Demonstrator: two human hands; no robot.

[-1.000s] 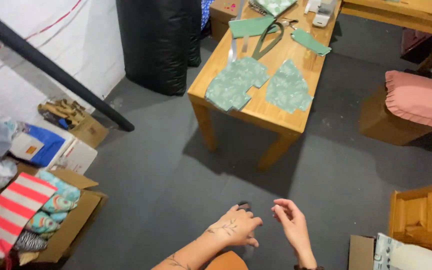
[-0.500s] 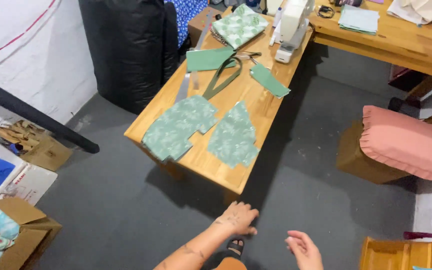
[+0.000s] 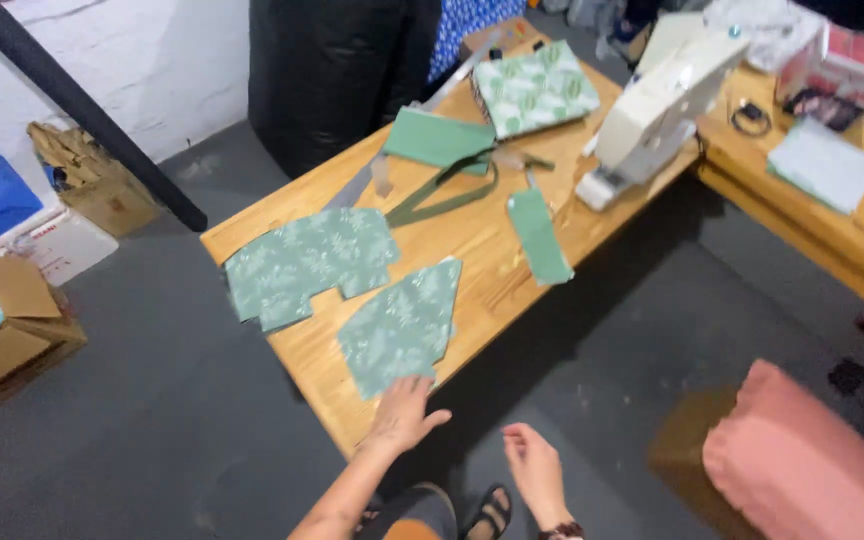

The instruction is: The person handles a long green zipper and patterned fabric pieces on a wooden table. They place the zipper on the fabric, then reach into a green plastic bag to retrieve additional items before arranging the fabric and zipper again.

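the left hand lies spread, fingers flat on the near corner of a printed green fabric piece, pinning it to the wooden counter. the right hand hangs empty, loosely open, over the floor just right of it. a second cut piece lies flat up-left of the left hand, laid out unfolded. far left, an open cardboard box holds rolled cloth; the rest of it is out of view.

Grey floor, white brick wall, wooden table, perhaps a pink-cushioned stool.
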